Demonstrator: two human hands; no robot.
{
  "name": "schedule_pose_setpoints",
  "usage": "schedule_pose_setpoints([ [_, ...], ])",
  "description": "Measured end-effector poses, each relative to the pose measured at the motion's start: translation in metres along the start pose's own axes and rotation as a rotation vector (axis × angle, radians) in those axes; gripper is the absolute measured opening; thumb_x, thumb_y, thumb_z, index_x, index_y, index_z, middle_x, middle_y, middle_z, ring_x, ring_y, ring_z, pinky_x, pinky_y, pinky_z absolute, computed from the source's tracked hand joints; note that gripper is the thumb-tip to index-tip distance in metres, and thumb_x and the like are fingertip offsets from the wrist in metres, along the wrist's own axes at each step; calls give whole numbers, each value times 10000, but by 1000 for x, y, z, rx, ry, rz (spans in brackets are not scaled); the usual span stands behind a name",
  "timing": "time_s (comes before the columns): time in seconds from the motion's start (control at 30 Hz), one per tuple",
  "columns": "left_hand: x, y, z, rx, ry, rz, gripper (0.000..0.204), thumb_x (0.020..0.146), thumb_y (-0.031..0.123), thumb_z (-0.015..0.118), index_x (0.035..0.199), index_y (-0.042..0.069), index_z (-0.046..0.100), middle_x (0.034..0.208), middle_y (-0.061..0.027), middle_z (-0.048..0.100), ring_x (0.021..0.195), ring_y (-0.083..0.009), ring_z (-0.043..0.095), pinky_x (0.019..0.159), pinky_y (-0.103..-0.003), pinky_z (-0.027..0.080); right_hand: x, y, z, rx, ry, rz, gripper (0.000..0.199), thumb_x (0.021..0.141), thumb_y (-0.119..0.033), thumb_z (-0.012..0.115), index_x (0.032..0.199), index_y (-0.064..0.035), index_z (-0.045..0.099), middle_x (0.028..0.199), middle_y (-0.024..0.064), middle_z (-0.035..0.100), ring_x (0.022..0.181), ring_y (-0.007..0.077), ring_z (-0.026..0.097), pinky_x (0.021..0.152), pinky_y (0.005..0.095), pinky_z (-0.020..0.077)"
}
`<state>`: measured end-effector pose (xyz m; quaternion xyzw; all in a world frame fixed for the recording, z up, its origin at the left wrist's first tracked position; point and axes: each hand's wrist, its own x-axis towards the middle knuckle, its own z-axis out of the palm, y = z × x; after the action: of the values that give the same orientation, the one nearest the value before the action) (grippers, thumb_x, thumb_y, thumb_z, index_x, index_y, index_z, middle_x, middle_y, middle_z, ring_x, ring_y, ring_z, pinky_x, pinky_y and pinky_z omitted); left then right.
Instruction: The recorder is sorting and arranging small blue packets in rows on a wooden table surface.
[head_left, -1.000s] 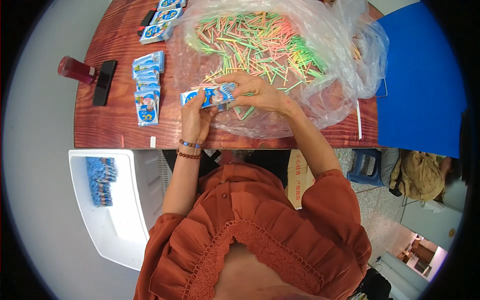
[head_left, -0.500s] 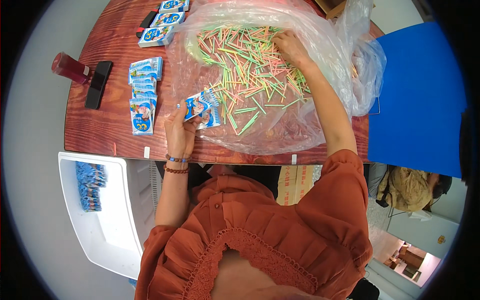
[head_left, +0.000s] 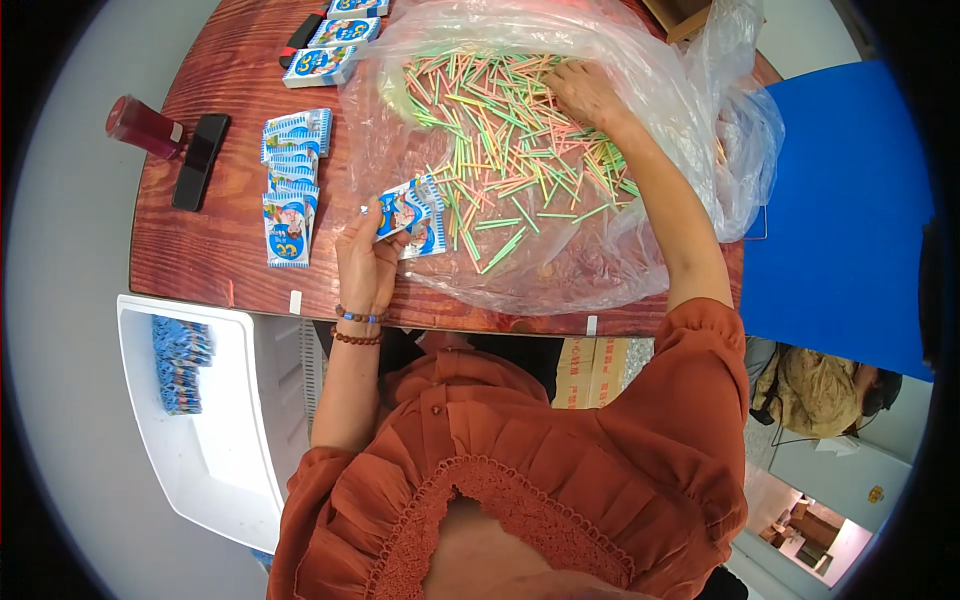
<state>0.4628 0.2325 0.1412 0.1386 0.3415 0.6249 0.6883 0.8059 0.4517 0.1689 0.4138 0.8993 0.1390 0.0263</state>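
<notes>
Gripping a small fan of blue-and-white packets [head_left: 410,215] in my left hand [head_left: 365,262] at 9 o'clock, my right hand [head_left: 585,92] rests loosely curled on coloured sticks [head_left: 505,150] at 12; light, thin, slippery, probably best pinched mid-length.

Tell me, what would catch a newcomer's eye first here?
The heap of pastel sticks spread on a clear plastic bag across the red wooden table, with the right hand resting in it. Next, the left hand gripping small blue packets, and a row of similar packets further left.
</notes>
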Motion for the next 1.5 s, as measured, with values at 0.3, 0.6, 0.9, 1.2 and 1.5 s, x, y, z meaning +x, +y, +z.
schedule_pose_setpoints([
  [0.3, -2, 4, 2, 15, 24, -37, 199, 949, 177, 566, 939, -9, 637, 907, -102, 677, 786, -168, 657, 693, -322, 562, -6, 6, 18, 112, 204, 101, 145, 861, -114, 525, 982, -35, 533, 934, 155, 582, 902, 340, 550, 856, 419, 394],
  [0.6, -4, 5, -2, 0, 1, 9, 220, 952, 185, 563, 959, -23, 635, 925, -108, 679, 756, -160, 645, 665, -289, 537, 0, -18, -30, 1036, 193, 536, 165, 980, -130, 444, 990, 20, 512, 835, 118, 616, 794, 258, 638, 722, 370, 517],
  [0.9, -2, -3, 7, -60, -27, -4, 220, 955, 197, 560, 949, -13, 624, 868, -93, 661, 685, -155, 595, 654, -289, 515, -17, -101, -35, 2524, 364, 398, 110, 965, -52, 454, 1036, -13, 528, 925, 81, 577, 878, 198, 593, 1007, 511, 442],
  [1.2, -4, -15, 23, -92, -20, 0, 222, 953, 218, 568, 963, 0, 613, 851, -73, 642, 699, -155, 592, 665, -298, 505, -23, -200, -102, 2652, 721, 181, 122, 981, -77, 429, 1055, -31, 514, 958, 80, 594, 984, 240, 600, 1031, 509, 407],
  [1.5, -14, -11, 33, -51, -49, 52, 218, 957, 214, 562, 960, 7, 628, 909, -79, 666, 743, -149, 612, 673, -284, 513, -25, -238, -131, 2046, 914, 199, 138, 1007, -106, 387, 1109, -34, 445, 955, 106, 597, 1026, 278, 601, 980, 423, 406],
])
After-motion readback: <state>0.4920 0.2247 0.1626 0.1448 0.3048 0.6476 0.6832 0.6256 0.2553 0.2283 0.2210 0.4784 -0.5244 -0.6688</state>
